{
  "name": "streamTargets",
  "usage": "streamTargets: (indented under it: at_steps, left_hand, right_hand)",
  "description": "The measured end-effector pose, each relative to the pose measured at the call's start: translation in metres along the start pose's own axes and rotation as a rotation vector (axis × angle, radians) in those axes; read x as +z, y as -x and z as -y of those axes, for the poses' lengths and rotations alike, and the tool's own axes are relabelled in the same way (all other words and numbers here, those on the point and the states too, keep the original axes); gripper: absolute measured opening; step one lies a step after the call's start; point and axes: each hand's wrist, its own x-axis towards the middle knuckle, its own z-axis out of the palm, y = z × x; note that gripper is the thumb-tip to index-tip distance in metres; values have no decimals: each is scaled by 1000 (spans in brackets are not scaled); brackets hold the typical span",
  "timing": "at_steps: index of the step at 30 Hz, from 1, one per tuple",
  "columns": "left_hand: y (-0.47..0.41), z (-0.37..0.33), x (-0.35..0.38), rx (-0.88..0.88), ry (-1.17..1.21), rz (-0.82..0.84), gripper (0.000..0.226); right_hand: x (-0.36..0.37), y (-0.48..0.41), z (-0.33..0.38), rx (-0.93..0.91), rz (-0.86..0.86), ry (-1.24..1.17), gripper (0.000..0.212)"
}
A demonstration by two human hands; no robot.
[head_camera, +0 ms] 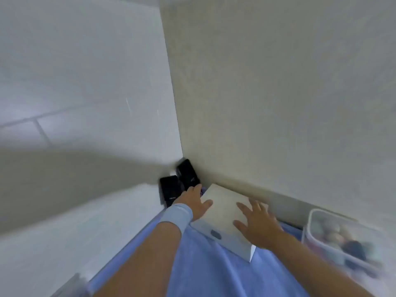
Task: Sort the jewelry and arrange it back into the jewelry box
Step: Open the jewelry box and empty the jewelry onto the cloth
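Observation:
A closed pale grey jewelry box (225, 213) with a dark oval clasp on its front sits on a blue cloth (205, 269), pushed close to the wall corner. My left hand (196, 202) holds the box's left edge, thumb on the lid and fingers down the far side. My right hand (257, 224) lies flat on the lid's right part with fingers spread. A light blue wristband is on my left wrist. The view is blurred.
A clear plastic container (338, 243) with several blurred small items stands right of the box. Two black devices (180, 185) sit in the corner behind my left hand. Walls close in at the back and left.

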Motion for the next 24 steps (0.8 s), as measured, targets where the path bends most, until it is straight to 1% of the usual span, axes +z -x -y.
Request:
streamTargets:
  at_steps: [1,4,6,8,10,13,16,19,22,24]
  left_hand:
    - [-4,5,13,-21,39,3,78]
    - [-20,23,51,-95,158,16,79]
    - [-29,32,72,-112,245,-13,75]
    - [-36,39,84,-96,348,-93,66]
    - [-41,41,90,-99,455,-171,51]
    - [-33,42,95,-91,549,-285,30]
    - [-10,50,100,-76,610,-358,15]
    - [22,62,99,-85,628,-459,17]
    - [57,77,91,-118,632,-518,23]
    - [76,90,87,-144,665,-540,32]
  right_hand:
    - [15,-1,-2,35,2,-41,73]
    - [43,-4,-7,202,-76,-227,83]
    - [63,-6,-7,270,-202,-357,92]
    - [75,-8,-5,323,-334,-504,99]
    - [87,-11,-5,338,-362,-643,96]
    - [98,-15,-6,300,-410,-705,88]
    - [101,-9,-2,246,-436,-706,90]
    - [98,4,9,149,-435,-691,89]
    - [88,14,25,53,-393,-689,88]
    - [83,16,38,-6,-318,-675,97]
